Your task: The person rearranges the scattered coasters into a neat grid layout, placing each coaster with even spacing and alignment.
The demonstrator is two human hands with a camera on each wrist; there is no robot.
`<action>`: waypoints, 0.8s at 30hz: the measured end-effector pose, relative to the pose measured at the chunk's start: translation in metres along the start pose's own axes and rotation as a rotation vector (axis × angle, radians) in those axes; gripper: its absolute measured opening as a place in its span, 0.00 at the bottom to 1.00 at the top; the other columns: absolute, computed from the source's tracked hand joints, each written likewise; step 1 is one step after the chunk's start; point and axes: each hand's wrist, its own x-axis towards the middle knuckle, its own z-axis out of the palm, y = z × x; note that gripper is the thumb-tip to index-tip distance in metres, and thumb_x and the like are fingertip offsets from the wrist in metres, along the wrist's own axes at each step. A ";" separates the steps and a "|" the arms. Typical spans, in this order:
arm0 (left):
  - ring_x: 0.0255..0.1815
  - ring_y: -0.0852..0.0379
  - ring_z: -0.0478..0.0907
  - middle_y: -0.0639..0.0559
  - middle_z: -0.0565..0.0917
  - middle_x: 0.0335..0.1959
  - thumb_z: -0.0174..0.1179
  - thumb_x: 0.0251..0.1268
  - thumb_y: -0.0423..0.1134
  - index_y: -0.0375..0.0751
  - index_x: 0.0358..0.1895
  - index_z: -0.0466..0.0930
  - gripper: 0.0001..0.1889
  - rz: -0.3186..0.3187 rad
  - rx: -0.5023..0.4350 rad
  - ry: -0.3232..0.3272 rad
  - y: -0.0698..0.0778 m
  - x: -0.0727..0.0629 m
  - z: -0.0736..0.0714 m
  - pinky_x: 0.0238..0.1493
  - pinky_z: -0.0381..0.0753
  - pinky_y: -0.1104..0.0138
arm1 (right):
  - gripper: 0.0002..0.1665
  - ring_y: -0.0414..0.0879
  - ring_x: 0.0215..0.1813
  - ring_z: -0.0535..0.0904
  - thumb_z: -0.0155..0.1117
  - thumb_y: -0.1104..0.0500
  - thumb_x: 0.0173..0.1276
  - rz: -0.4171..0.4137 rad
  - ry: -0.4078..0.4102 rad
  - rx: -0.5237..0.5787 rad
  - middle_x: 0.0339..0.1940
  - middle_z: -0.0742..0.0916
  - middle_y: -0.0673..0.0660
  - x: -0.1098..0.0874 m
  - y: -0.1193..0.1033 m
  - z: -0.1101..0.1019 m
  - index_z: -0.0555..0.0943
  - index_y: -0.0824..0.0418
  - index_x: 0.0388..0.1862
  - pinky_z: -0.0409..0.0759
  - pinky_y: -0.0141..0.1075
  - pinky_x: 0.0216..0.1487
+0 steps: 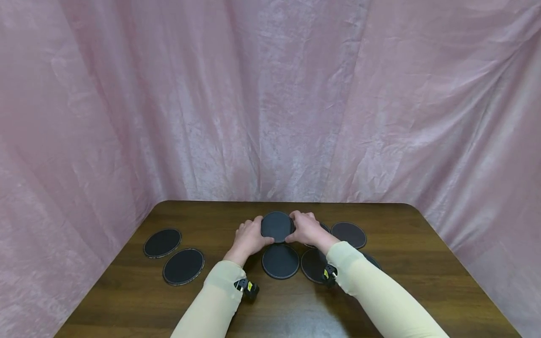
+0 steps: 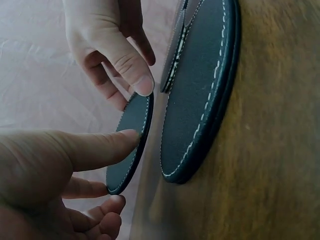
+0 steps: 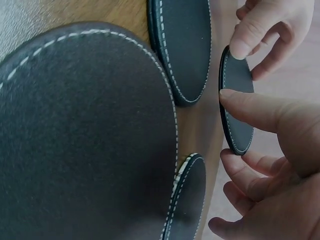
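A round, dark coaster [image 1: 276,226] with pale stitching round its edge is held between both hands near the far side of the table. At its left side, my left hand [image 1: 249,237] pinches the rim, thumb on the upper face and fingers under the edge. My right hand [image 1: 308,228] grips the opposite side, thumb also on the face. The wrist views show this coaster [image 2: 119,172] raised off the wood. Just nearer lies a similar coaster [image 1: 281,261] on the tabletop, with another coaster [image 1: 313,266] beside it, partly under the right wrist.
Two more coasters [image 1: 162,242] lie apart on the left. At the right, a brownish coaster [image 1: 348,234] sits beyond my forearm, which partly hides others. The wooden table [image 1: 422,272] ends at a pink curtain [image 1: 279,103].
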 end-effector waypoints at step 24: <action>0.72 0.31 0.75 0.32 0.81 0.70 0.73 0.77 0.50 0.31 0.79 0.73 0.37 0.043 -0.049 -0.034 -0.010 0.004 0.009 0.74 0.71 0.38 | 0.46 0.69 0.75 0.70 0.86 0.54 0.67 -0.010 -0.024 -0.091 0.65 0.86 0.66 0.010 0.011 0.004 0.76 0.67 0.78 0.72 0.69 0.70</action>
